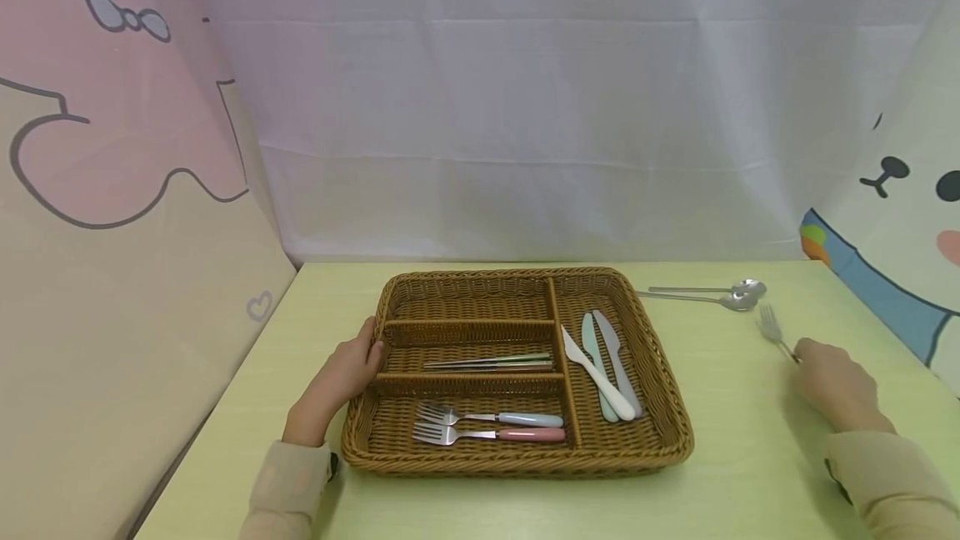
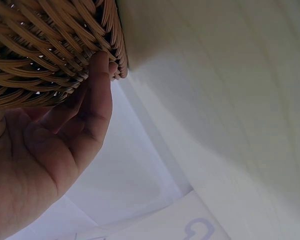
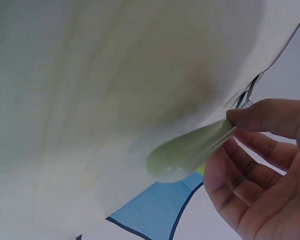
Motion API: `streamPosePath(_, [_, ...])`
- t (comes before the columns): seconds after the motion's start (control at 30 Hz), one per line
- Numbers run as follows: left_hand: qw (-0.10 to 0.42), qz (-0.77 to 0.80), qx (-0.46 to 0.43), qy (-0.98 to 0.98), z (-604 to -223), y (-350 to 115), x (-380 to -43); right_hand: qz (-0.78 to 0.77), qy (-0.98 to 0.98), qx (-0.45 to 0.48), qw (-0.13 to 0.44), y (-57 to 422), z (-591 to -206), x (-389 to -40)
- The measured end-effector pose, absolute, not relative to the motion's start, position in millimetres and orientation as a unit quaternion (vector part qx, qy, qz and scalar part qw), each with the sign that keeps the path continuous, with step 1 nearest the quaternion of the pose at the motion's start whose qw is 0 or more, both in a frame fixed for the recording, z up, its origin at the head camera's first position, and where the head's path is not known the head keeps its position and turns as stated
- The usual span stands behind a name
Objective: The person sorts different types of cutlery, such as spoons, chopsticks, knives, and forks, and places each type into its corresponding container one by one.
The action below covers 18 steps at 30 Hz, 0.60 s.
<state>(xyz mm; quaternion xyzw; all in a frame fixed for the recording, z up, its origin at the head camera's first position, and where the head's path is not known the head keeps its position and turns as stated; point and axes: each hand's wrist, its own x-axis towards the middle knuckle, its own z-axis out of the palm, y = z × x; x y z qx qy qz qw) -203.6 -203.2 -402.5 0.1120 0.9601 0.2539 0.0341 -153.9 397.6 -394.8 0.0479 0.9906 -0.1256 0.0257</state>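
Observation:
A brown wicker cutlery basket (image 1: pixel 517 467) with compartments stands on the table, and my left hand (image 1: pixel 341 377) grips its left side. In the left wrist view the fingers (image 2: pixel 97 100) press against the woven outer wall. At the right, my right hand (image 1: pixel 836 386) pinches a fork (image 1: pixel 770 325) between thumb and fingers, its tines pointing away from me. The fork's pale green handle (image 3: pixel 190 152) shows in the right wrist view. Two forks with blue and pink handles (image 1: pixel 531 435) lie in the front compartment.
Chopsticks (image 1: pixel 491 366) lie in the middle compartment. Several knives (image 1: pixel 600 377) lie in the right compartment. Two spoons (image 1: pixel 738 301) rest on the table beyond the fork. A white cloth (image 1: pixel 510 107) hangs behind the table, with printed cloths at both sides.

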Motion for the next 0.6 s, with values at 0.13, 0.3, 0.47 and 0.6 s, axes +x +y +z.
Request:
streamPosePath(0.13, [0.037,0.254,0.11,0.96,-402.4,-203.5,-203.8,-0.126,0.991,0.038,0.017,392.1,-393.4,-155.8])
streamPosePath(0.3, [0.037,0.254,0.112,0.96,-402.4,-203.6,-203.6,-0.121,0.992,0.027,0.003,380.5,-390.6,-157.5])
streamPosePath(0.47, [0.036,0.254,0.112,0.96,-403.2,-203.7,-204.2,-0.116,0.993,0.01,-0.022,364.5,-388.0,-158.4])
streamPosePath(0.6, [0.035,0.255,0.111,0.96,-404.0,-203.6,-204.5,-0.115,0.992,-0.004,-0.044,351.2,-384.5,-159.1])
